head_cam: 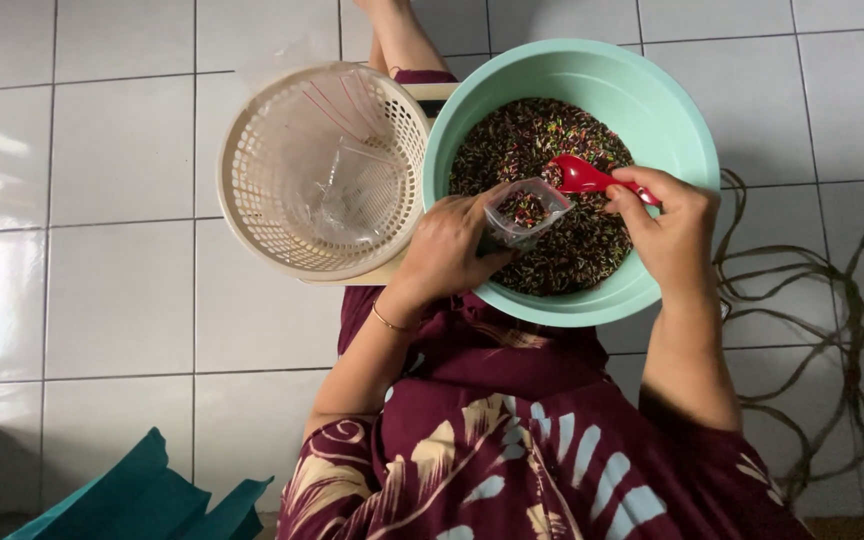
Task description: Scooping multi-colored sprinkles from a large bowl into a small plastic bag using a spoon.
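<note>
Multicoloured sprinkles (562, 250), dark with flecks of red, green and yellow, fill the bottom of a mint-green bowl (682, 130) that sits on the white tiled floor (122, 300) in front of the seated person. The left hand (444, 252) has its grip clenched around a small clear plastic bag (524, 212), holding it open and tilted over the bowl's near left side; a little of the same mix already lies inside the bag. The right hand (674, 225) has its grip closed on the handle of a red spoon (584, 176), whose scoop rests on the sprinkles just beside the bag's mouth. A thin gold bracelet (388, 322) circles the left wrist. Touching the bowl's left rim stands a cream plastic basket (252, 190) with a perforated wall, holding crumpled clear plastic bags (347, 190). The person's lap is covered by a maroon patterned dress (522, 450). Near the lower left corner lies a piece of teal material (142, 500), and at the right edge a tangle of thin cord (832, 330) is spread over the tiles.
</note>
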